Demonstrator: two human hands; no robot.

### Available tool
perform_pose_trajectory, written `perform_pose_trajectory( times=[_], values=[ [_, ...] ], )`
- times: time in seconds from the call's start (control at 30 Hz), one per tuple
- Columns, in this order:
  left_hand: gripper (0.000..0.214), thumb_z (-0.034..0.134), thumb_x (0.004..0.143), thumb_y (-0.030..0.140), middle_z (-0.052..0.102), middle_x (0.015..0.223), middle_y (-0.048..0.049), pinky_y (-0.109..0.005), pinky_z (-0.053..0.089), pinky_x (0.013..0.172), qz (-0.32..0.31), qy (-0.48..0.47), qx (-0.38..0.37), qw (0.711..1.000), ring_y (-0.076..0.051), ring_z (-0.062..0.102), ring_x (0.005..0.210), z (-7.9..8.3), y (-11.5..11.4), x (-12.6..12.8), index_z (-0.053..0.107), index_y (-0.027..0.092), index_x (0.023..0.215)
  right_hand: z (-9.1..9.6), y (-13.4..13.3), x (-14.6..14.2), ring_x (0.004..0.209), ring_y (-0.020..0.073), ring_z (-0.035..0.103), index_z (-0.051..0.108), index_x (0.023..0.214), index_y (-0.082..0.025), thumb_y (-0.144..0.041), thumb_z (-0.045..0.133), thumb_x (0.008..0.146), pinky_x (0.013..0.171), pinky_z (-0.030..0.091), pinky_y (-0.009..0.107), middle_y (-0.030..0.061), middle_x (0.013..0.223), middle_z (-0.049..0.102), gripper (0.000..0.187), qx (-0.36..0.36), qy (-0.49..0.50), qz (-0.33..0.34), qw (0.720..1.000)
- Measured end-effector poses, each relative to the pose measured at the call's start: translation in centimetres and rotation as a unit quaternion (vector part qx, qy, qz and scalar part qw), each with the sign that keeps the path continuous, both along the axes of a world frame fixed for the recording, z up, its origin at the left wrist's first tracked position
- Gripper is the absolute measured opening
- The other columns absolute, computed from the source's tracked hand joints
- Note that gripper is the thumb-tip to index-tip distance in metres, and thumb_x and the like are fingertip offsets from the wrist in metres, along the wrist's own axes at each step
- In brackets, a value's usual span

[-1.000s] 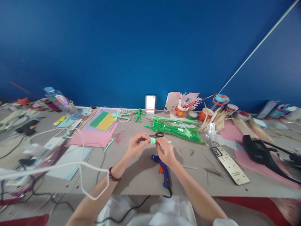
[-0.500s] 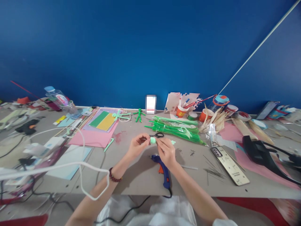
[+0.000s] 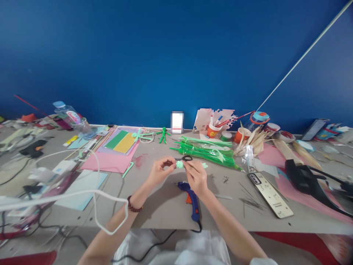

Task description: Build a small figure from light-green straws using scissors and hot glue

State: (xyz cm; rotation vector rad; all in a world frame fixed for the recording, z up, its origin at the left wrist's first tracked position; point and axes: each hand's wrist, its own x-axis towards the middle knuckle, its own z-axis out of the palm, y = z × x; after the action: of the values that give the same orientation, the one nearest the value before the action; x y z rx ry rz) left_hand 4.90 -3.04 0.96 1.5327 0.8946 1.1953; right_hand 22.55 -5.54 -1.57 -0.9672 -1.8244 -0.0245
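Between my hands is a pale green pipe-cleaner figure [image 3: 179,164], wound into a thick coil at its left end; its other end sticks out right of my fingers. My left hand [image 3: 162,170] pinches the coil's left side with thumb and forefinger. Around the middle of the figure, my right hand [image 3: 196,176] is closed, and it hides that part. Just below lies a blue hot glue gun [image 3: 193,204] with an orange trigger. Black-handled scissors [image 3: 186,158] rest right behind my fingers.
A bag of green pipe cleaners [image 3: 206,151] lies behind my hands. A small green figure [image 3: 163,135] stands near the wall. To the right are a phone [image 3: 271,195] and thin wires [image 3: 252,202]; at left, coloured sheets [image 3: 121,141] and a looping white cable [image 3: 110,195].
My hands stay almost in place, still on the pale green figure. The right hand has shifted very slightly to the right.
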Motion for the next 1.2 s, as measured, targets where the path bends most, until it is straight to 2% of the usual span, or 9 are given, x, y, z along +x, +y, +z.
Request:
perform_pose_trajectory(
  times=[0.1, 0.27, 0.33, 0.43, 0.57, 0.7, 0.9, 1.07, 1.2],
  values=[
    [0.021, 0.063, 0.074, 0.036, 0.059, 0.07, -0.0023, -0.024, 0.047, 0.063, 0.001, 0.028, -0.011, 1.0, -0.012, 0.055, 0.064, 0.1, 0.1, -0.1, 0.061, 0.015, 0.072, 0.0, 0.1, 0.2, 0.089, 0.0219, 0.06, 0.058, 0.12, -0.026, -0.012, 0.044, 0.088, 0.075, 0.046, 0.037, 0.0085, 0.095, 0.066, 0.039, 0.015, -0.03, -0.007, 0.999],
    [0.021, 0.065, 0.073, 0.035, 0.054, 0.064, 0.0005, -0.02, 0.041, 0.052, -0.038, 0.016, -0.08, 0.996, -0.008, 0.048, 0.054, 0.1, 0.4, -0.4, 0.059, 0.015, 0.069, 0.3, 0.2, 0.5, 0.089, 0.021, 0.06, 0.058, 0.12, -0.026, -0.008, 0.045, 0.086, 0.076, 0.045, 0.037, 0.0075, 0.092, 0.067, 0.041, 0.04, -0.055, 0.001, 0.998],
    [0.021, 0.066, 0.072, 0.035, 0.054, 0.065, 0.0008, -0.02, 0.041, 0.051, -0.049, -0.001, -0.104, 0.993, -0.007, 0.047, 0.052, 0.2, 0.5, -0.4, 0.059, 0.015, 0.069, 0.4, 0.2, 0.4, 0.089, 0.0209, 0.059, 0.059, 0.118, -0.025, -0.008, 0.046, 0.086, 0.077, 0.045, 0.037, 0.0074, 0.093, 0.067, 0.039, 0.031, -0.051, 0.012, 0.998],
    [0.021, 0.066, 0.072, 0.034, 0.053, 0.065, 0.0014, -0.021, 0.043, 0.051, -0.066, -0.031, -0.11, 0.991, -0.007, 0.046, 0.05, 0.1, 0.5, -0.3, 0.058, 0.015, 0.069, 0.5, 0.1, 0.0, 0.086, 0.0206, 0.06, 0.063, 0.111, -0.024, -0.01, 0.046, 0.086, 0.075, 0.047, 0.036, 0.0085, 0.091, 0.067, 0.033, -0.02, -0.006, 0.028, 0.999],
    [0.021, 0.064, 0.075, 0.033, 0.057, 0.079, -0.0031, -0.023, 0.048, 0.056, -0.032, -0.044, -0.052, 0.997, -0.011, 0.054, 0.064, 0.0, 0.2, -0.2, 0.062, 0.016, 0.087, 0.8, -0.1, -0.7, 0.082, 0.0186, 0.062, 0.067, 0.102, -0.021, -0.013, 0.045, 0.087, 0.071, 0.051, 0.03, 0.0092, 0.089, 0.067, 0.028, -0.106, 0.089, 0.057, 0.989],
    [0.028, 0.061, 0.077, 0.029, 0.058, 0.103, -0.0091, -0.031, 0.051, 0.078, -0.047, 0.015, 0.063, 0.997, -0.018, 0.058, 0.089, 0.2, -0.1, -0.1, 0.063, 0.018, 0.103, 0.8, -0.1, -0.9, 0.083, 0.0185, 0.062, 0.068, 0.1, -0.02, -0.014, 0.046, 0.087, 0.073, 0.051, 0.029, 0.0094, 0.092, 0.067, 0.027, -0.132, 0.118, 0.057, 0.982],
    [0.02, 0.063, 0.077, 0.025, 0.062, 0.093, -0.0071, -0.029, 0.052, 0.074, 0.028, 0.1, 0.144, 0.984, -0.015, 0.06, 0.081, 0.2, -0.3, 0.3, 0.066, 0.018, 0.095, 0.8, -0.3, -0.9, 0.082, 0.0173, 0.062, 0.068, 0.102, -0.02, -0.013, 0.046, 0.087, 0.072, 0.05, 0.028, 0.0088, 0.09, 0.066, 0.028, -0.154, 0.122, 0.057, 0.979],
    [0.02, 0.062, 0.078, 0.025, 0.062, 0.092, -0.0073, -0.027, 0.052, 0.071, 0.037, 0.101, 0.163, 0.981, -0.014, 0.061, 0.079, -0.3, -0.3, 0.4, 0.067, 0.017, 0.095, 1.0, -0.6, -1.1, 0.073, 0.0164, 0.061, 0.069, 0.1, -0.019, -0.016, 0.046, 0.087, 0.062, 0.049, 0.025, 0.0083, 0.084, 0.066, 0.027, -0.148, 0.116, 0.044, 0.981],
    [0.019, 0.063, 0.077, 0.024, 0.063, 0.09, -0.0069, -0.027, 0.052, 0.073, 0.047, 0.112, 0.173, 0.977, -0.014, 0.061, 0.08, -0.3, -0.3, 0.3, 0.069, 0.017, 0.094, 0.9, -0.5, -1.2, 0.071, 0.0161, 0.06, 0.069, 0.1, -0.019, -0.015, 0.045, 0.087, 0.062, 0.049, 0.026, 0.0082, 0.082, 0.065, 0.027, -0.144, 0.115, 0.046, 0.982]
  ],
)
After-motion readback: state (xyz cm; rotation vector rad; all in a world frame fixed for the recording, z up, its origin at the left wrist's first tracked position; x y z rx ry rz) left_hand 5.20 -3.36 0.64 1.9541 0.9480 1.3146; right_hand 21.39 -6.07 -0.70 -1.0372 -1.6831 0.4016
